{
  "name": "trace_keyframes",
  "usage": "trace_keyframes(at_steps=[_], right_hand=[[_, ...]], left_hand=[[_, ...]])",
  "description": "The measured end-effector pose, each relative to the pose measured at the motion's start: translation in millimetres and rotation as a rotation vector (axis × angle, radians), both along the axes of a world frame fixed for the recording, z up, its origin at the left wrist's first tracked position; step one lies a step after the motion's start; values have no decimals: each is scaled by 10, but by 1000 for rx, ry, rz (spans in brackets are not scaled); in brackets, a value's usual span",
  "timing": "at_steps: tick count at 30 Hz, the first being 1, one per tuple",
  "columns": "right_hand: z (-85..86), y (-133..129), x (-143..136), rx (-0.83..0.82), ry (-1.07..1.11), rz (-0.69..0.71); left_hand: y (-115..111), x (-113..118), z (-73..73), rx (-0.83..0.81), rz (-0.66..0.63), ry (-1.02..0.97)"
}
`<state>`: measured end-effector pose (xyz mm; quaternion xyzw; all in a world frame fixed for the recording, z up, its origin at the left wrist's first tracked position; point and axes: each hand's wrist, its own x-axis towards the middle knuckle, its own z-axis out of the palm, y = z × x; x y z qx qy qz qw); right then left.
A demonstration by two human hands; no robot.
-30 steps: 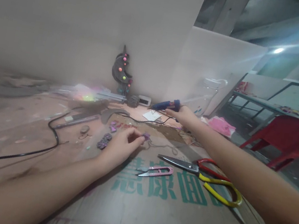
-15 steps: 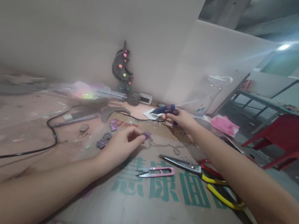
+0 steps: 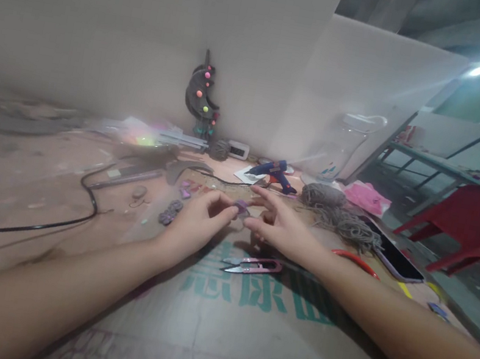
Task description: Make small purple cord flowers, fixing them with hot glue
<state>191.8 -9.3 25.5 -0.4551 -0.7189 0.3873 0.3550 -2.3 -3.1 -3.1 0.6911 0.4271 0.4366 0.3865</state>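
My left hand (image 3: 200, 219) is closed, pinching a small purple piece (image 3: 241, 206) between thumb and fingertips. Close beside that piece is my right hand (image 3: 284, 230), its index finger and thumb apart; whether a fingertip touches the piece I cannot tell. Grey yarn shows faintly between the hands. Pink thread snips (image 3: 268, 266) lie on the board just below them. Beyond my right hand, a blue glue gun (image 3: 272, 170) rests with its nozzle over a white card (image 3: 245, 174). Left of my left hand are a grey-purple knotted yarn piece (image 3: 170, 212) and small purple pieces (image 3: 185, 190).
Grey yarn (image 3: 347, 226), a phone (image 3: 398, 257) and a red tool handle (image 3: 355, 262) lie on the right. A clear jug (image 3: 342, 151) and a dark crescent ornament with coloured balls (image 3: 199, 95) stand at the back wall. A black cable (image 3: 27, 227) crosses the left side.
My right hand has let go of the glue gun and come back toward the purple piece in my left hand. The view has shifted slightly; my right forearm now covers most of the larger cutting tools.
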Motion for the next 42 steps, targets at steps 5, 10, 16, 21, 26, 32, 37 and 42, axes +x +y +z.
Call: trace_keyframes(at_steps=[5,10,16,21,26,32,37,42], right_hand=[[-52,-74,14,122,-111,-52],[-20,-119,43,547,-301,-106],[-88,-88,77,723,-392,-94],[-83,-60,101,818,-380,-85],[-48,-102,85,719,-391,-137],[-53,-112,62,590,-355,-178],[-66,-107,38,513,-306,-156],[-72,-99,21,416,-288,-151]], left_hand=[[-42,1,50,7,-4,54],[-32,14,24,-8,-39,65],[-23,8,12,-17,-41,53],[-33,9,32,-21,-61,41],[-35,20,35,-11,-75,78],[-39,20,38,-21,-112,84],[-31,7,21,-28,-103,84],[-6,-9,-4,-39,-106,51]])
